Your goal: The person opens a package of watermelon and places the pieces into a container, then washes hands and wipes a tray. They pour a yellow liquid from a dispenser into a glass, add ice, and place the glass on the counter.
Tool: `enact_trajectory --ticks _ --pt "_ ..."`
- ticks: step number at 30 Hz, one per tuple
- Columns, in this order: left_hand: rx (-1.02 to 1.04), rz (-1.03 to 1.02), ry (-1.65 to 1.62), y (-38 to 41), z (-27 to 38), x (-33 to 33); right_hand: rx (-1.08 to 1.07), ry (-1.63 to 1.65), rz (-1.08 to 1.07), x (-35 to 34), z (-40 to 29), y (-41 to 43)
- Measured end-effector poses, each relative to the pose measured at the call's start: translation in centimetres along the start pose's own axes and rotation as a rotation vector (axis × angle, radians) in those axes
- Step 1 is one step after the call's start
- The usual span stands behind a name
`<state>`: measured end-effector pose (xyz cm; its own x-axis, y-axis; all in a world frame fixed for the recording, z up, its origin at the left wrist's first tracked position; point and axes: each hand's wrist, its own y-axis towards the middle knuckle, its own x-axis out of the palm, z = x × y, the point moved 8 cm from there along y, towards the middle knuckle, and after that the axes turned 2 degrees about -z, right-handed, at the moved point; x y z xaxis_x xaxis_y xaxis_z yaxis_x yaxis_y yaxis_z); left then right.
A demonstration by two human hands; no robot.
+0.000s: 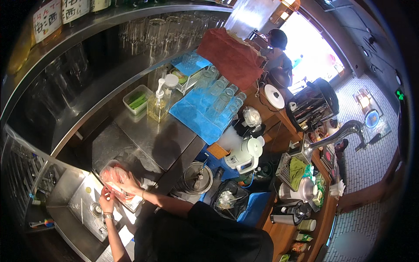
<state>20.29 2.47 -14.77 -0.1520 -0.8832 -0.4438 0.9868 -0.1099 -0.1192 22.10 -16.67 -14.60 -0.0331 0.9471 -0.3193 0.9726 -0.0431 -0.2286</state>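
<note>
In front of me, at the edge of a steel sink (73, 217), is a clear plastic package (112, 167) with red and whitish contents. Strong light falls on it, and I cannot tell what the contents are. My right hand (131, 186) lies over the package and grips its near side, its fingers partly lost in the glare. At the lower edge of the package, my left hand (106, 200) pinches the plastic with bent fingers. A metal-banded watch (108, 216) is on the left wrist. White paper or plastic pieces (125, 236) lie below the hands.
A pump bottle (158, 106) and a tub of green vegetable pieces (136, 100) stand on the steel counter. Several upturned glasses (217, 98) rest on a blue cloth (186, 109). To my right are a pale green jug (244, 155) and a beer tap (340, 132). Another person (278, 55) is farther off.
</note>
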Motion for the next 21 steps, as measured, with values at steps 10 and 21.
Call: enact_trajectory --ticks 10,21 --pt "0.24 -0.021 0.287 -1.5 7.3 0.1 -0.138 0.447 -0.07 -4.1 -8.4 -4.4" --pt "0.306 -0.099 0.166 -1.2 10.4 1.2 -0.385 0.445 0.244 -5.8 -5.3 -2.8"
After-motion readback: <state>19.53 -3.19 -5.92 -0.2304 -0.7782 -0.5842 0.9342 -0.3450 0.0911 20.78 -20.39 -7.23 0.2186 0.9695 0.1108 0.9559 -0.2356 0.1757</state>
